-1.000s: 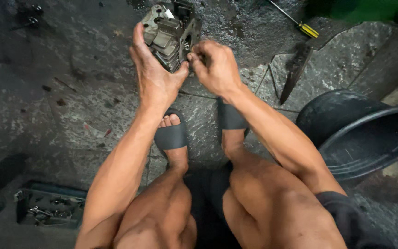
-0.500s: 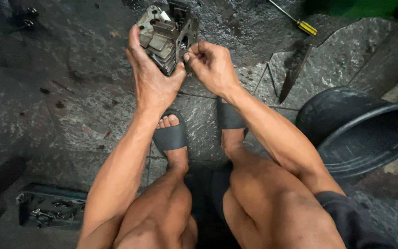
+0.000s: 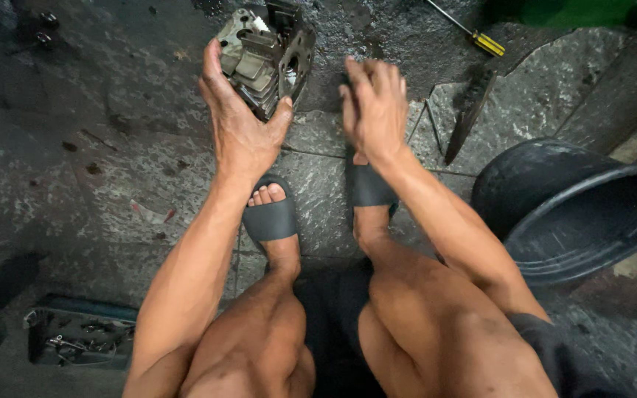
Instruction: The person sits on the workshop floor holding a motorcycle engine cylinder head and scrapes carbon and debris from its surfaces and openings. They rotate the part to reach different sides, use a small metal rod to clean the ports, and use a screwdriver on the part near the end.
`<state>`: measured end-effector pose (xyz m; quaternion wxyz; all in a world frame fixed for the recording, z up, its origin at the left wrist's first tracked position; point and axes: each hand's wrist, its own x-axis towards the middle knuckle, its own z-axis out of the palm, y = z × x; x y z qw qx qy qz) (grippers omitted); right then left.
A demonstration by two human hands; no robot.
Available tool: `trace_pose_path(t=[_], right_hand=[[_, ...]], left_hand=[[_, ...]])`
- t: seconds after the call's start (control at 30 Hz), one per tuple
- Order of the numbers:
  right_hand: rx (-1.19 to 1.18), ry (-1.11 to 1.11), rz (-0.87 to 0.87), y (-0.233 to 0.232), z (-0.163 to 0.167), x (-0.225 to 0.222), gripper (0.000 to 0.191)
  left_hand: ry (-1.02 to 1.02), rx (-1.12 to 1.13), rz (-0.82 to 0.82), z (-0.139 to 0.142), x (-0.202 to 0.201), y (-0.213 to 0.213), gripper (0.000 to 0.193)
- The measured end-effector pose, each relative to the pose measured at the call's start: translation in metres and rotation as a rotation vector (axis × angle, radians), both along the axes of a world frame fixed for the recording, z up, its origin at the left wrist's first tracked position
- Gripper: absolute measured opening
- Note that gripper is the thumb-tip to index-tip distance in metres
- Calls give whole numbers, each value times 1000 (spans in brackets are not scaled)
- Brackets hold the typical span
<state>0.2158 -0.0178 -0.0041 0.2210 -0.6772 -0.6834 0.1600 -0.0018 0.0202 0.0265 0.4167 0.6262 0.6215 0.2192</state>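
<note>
There was one grey metal engine part (image 3: 267,59), and two hands (image 3: 241,129) were in view. Two black sandals (image 3: 270,221) were on the feet, and one yellow-handled screwdriver (image 3: 470,33), one black tub (image 3: 576,210) and one tool tray (image 3: 79,339) lay on the floor

Bare stone floor (image 3: 112,147) left of the left hand (image 3: 241,129): wide open, only small debris. Gap between the hands is narrow and open, with the grey ribbed metal engine part (image 3: 267,51) closing its upper left. Right of the right hand (image 3: 374,107): dark flat blade-like tool (image 3: 470,114) lying on the floor, yellow-handled screwdriver (image 3: 473,33) above it, big black round rubber tub (image 3: 576,206) blocking the right side. Near side taken by knees and black slide sandals (image 3: 270,221). Dark tray of small tools (image 3: 75,339) sits lower left.
</note>
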Motion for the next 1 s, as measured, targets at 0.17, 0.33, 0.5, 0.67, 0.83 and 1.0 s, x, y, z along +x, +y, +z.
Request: trace_pose_path(t=[0.17, 0.33, 0.5, 0.67, 0.83, 1.0], right_hand=[[-121, 171, 236, -3, 5, -19, 76], [-183, 289, 238, 1, 7, -31, 78], [-363, 795, 139, -1, 15, -31, 68], [-109, 190, 218, 8, 24, -27, 61], [-55, 350, -13, 19, 21, -4, 18], [42, 360, -257, 49, 19, 64, 18]], left_hand=[[-12, -33, 14, 0, 1, 2, 105], [11, 17, 16, -1, 3, 2, 108], [14, -10, 27, 0, 3, 3, 104], [17, 14, 7, 2, 3, 4, 106], [-2, -7, -4, 5, 0, 4, 101], [23, -21, 33, 2, 4, 10, 97]])
